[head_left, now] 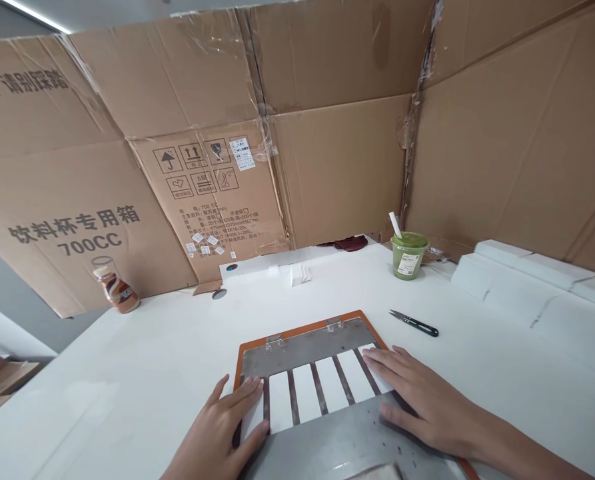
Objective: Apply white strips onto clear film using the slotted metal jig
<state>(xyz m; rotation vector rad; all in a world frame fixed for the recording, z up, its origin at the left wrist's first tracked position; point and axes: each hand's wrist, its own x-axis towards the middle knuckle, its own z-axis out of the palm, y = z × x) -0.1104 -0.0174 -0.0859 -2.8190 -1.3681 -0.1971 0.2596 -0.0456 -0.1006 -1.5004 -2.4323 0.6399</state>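
A hinged grey metal plate [322,443] with slots lies over an orange-edged board [302,328] at the bottom centre. Through its openings show several white rectangular strips [304,393], side by side with dark metal bars between them. My left hand [227,420] rests on the leftmost strip and the plate's left edge, fingers stretched and thumb apart. On the other side my right hand [417,393] lies with fingers flat over the rightmost strip, its thumb on the metal. Neither hand grips anything that I can see. A pale object at the bottom edge is cut off.
Black thread snips [414,323] lie right of the board. Behind them stands a green drink cup [408,257] with a white straw. Stacked white blocks [537,293] line the right side. A small bottle [118,290] stands far left, and cardboard walls [337,173] enclose the white table [152,373].
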